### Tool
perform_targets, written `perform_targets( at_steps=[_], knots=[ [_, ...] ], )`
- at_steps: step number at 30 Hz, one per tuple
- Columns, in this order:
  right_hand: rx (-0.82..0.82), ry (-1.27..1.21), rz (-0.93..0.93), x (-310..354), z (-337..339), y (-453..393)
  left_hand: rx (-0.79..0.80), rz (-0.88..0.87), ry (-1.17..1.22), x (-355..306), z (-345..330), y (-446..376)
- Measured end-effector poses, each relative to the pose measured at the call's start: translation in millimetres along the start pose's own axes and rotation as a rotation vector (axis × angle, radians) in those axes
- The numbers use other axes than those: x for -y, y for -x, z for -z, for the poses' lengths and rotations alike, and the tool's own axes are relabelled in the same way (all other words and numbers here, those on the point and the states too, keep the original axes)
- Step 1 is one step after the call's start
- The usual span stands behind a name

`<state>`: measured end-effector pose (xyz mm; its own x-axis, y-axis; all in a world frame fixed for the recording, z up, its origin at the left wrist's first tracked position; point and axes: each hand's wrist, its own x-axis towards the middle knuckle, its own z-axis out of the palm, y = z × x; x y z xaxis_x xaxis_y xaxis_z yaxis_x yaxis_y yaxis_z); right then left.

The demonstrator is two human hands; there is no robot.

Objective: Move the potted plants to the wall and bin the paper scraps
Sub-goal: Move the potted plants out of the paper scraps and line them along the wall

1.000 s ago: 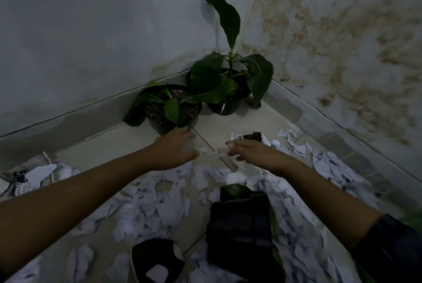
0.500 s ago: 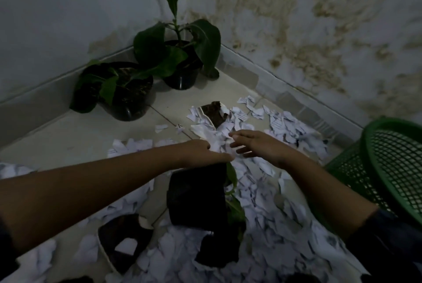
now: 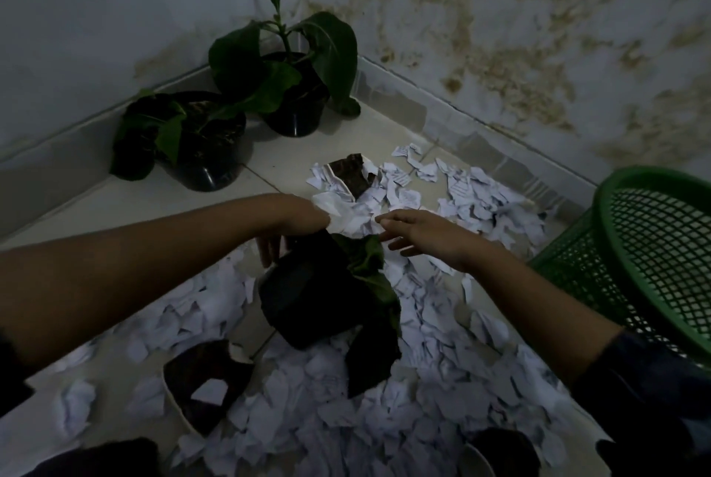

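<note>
Your left hand (image 3: 296, 220) grips a wad of paper scraps (image 3: 346, 220), its fingers (image 3: 269, 249) curled down beside a tipped black pot (image 3: 307, 299) lying among the scraps on the floor (image 3: 300, 157). Your right hand (image 3: 427, 234) hovers just right of the wad, fingers loosely spread and holding nothing. Two potted plants (image 3: 246, 107) stand in the far corner against the wall (image 3: 115, 14). A green mesh basket (image 3: 661, 253) stands at the right.

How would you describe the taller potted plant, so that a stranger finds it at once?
Look into the corner where the two stained walls meet. Two black pots stand there on the floor tiles; the taller potted plant is the right one, nearest the corner. Its long upright leaf rises far above the lower plant.
</note>
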<state>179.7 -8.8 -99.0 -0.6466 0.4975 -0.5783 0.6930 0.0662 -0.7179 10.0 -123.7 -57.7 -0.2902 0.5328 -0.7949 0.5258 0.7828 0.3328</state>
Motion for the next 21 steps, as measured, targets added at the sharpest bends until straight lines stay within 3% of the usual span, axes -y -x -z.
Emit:
perform_targets(
  at_steps=[7,12,15,21],
  knots=[
    [0.011,0.042,-0.067,-4,-15,2,-0.007,-0.042,0.093,45,19,-7],
    [0.202,-0.049,-0.274,2,-31,12,-0.152,-0.032,0.118,76,22,-7],
    [0.272,-0.268,-0.255,14,-40,16,-0.118,-0.089,0.332,92,34,5],
    [0.310,-0.509,-0.094,59,-50,9,-0.247,-0.178,0.579,115,69,26]
  ],
)
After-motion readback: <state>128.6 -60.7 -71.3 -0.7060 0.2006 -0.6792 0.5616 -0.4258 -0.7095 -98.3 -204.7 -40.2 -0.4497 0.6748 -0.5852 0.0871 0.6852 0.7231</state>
